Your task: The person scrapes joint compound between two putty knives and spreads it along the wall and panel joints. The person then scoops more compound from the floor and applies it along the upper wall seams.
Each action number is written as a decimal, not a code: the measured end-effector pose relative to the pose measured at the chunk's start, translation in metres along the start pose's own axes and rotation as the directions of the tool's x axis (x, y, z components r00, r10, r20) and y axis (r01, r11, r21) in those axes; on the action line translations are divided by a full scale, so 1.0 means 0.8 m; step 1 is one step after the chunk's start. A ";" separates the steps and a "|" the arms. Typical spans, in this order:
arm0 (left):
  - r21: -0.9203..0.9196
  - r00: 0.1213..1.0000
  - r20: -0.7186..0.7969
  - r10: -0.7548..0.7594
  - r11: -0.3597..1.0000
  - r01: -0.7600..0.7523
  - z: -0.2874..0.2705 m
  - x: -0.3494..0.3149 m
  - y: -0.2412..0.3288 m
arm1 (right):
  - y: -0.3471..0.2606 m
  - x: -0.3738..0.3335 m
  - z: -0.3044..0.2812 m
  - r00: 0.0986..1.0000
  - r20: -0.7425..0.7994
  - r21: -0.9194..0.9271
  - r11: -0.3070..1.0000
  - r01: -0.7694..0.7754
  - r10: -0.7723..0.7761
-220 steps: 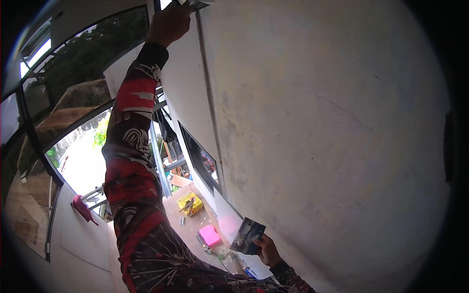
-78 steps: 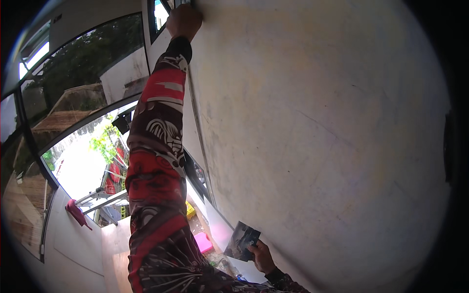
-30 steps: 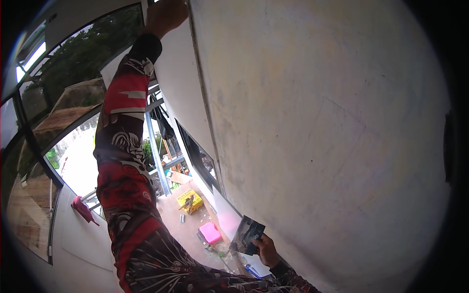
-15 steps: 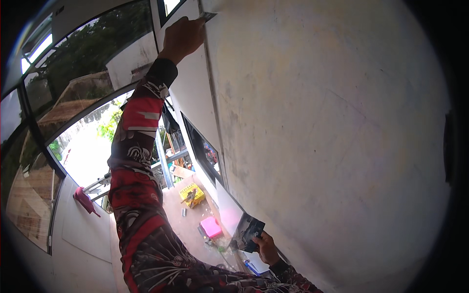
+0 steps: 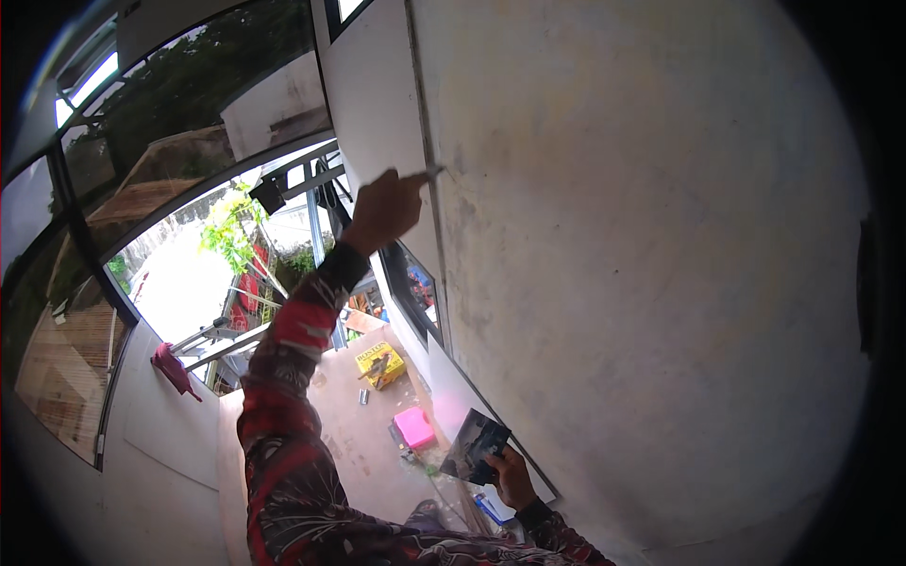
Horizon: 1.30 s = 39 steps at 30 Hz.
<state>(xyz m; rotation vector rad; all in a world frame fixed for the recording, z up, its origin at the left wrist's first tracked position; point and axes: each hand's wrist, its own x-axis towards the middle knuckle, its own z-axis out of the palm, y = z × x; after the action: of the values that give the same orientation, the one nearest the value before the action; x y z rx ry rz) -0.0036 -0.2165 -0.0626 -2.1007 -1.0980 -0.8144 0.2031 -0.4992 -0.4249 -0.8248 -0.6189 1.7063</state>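
My left hand (image 5: 385, 209) reaches out to the corner strip beside the pale wall (image 5: 642, 236). Its fingers are closed on what looks like a small putty knife (image 5: 434, 173), whose thin tip meets the wall edge; the handle is hidden by the fingers. Lower down, near the wall's bottom edge, my right hand (image 5: 513, 477) grips a dark, flat, square plate (image 5: 475, 446) by one side. Greyish smears mark the plate's face. Stains and scuffs darken the wall close to the corner.
Below stand a yellow box (image 5: 380, 365) with a tool on top, a small can (image 5: 363, 397) and a pink container (image 5: 413, 427). A maroon cloth (image 5: 173, 370) hangs at the left. Dark window panes (image 5: 189, 113) and metal frames border an opening to the outdoors.
My left hand has come down along the wall corner with the putty knife, its arm bending more. My right hand still holds the plate in nearly the same place.
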 end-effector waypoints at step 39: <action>-0.059 0.073 0.997 0.024 -0.361 0.931 0.269 -0.875 -0.122 | 0.251 -0.022 0.233 0.791 -0.605 0.187 0.951 0.247 -0.086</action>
<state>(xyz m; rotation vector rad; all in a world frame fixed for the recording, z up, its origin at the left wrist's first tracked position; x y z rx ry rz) -0.3614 -0.3383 -0.6977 -2.6152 -3.5440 -1.5579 -0.0602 -0.5710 -0.4558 -1.0152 -0.0305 1.2285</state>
